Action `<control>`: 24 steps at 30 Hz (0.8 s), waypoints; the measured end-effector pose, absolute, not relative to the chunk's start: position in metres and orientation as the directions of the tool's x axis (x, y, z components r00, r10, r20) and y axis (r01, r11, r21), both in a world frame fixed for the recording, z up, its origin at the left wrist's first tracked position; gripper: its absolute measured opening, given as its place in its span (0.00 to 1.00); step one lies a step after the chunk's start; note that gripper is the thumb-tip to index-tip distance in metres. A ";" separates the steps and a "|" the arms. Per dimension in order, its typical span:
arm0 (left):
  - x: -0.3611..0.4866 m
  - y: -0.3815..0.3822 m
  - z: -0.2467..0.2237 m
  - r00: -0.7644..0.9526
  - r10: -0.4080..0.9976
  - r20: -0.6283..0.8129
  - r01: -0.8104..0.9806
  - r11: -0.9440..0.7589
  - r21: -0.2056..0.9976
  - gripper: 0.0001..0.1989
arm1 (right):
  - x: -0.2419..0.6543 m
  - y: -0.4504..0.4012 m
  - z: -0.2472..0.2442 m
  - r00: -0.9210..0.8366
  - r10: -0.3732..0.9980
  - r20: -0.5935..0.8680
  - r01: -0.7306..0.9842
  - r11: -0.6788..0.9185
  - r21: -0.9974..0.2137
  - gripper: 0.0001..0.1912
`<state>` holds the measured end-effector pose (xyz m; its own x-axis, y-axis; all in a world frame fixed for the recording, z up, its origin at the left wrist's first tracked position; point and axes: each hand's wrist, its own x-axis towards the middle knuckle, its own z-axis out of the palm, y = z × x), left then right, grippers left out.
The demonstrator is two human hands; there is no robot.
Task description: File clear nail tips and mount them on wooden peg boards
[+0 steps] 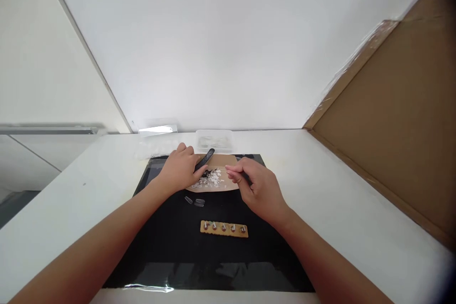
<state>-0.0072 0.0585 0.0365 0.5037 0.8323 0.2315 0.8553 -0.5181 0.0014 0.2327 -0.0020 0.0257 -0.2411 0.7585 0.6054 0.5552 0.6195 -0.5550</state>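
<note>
My left hand is closed around a black curved strip that looks like a nail file, over the left part of a tan paper tray. White and black small chips lie heaped on that paper. At its right edge my right hand is closed, thumb and fingertips pinched together; what they hold is too small to name. Clear nail tips rest on the black mat below the paper. Nearer to me lies a tan strip bearing a row of several small shiny pegs.
Behind the paper, a translucent plastic box stands by the white wall. A clear plastic bag lies to its left. Along the right side of the white table leans a large cardboard panel.
</note>
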 end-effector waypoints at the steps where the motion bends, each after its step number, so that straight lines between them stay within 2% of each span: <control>1: -0.006 0.060 0.034 0.500 0.844 0.194 0.861 -0.509 -0.002 0.21 | 0.234 -0.001 0.026 -0.248 0.751 0.611 0.561 0.626 -0.542 0.10; 11: -0.006 0.055 0.023 0.523 0.835 0.170 0.851 -0.524 -0.042 0.19 | 0.239 0.015 0.012 -0.282 0.751 0.597 0.554 0.636 -0.538 0.08; 16: 0.001 0.040 0.029 0.488 0.854 0.178 0.870 -0.491 -0.029 0.12 | 0.234 0.015 0.011 -0.275 0.753 0.598 0.551 0.633 -0.544 0.07; 19: 0.004 0.027 0.033 0.431 0.886 0.171 0.898 -0.439 0.012 0.16 | 0.232 0.013 0.010 -0.250 0.757 0.604 0.532 0.628 -0.568 0.07; 20: 0.004 0.023 0.035 0.421 0.889 0.179 0.899 -0.435 0.047 0.18 | 0.231 0.012 0.009 -0.238 0.760 0.604 0.523 0.625 -0.579 0.07; 22: 0.003 0.016 0.040 0.414 0.890 0.190 0.824 -0.455 0.337 0.22 | 0.230 0.011 0.008 -0.216 0.764 0.608 0.500 0.621 -0.604 0.08; 24: 0.001 0.010 0.042 0.438 0.873 0.215 0.684 -0.479 0.550 0.23 | 0.228 0.010 0.007 -0.192 0.766 0.613 0.473 0.620 -0.626 0.08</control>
<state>0.0011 0.0101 0.0424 0.4383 0.8727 0.2151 0.6841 -0.4791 0.5500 0.2281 0.0096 0.0071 -0.1918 0.7661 0.6135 0.4733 0.6198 -0.6260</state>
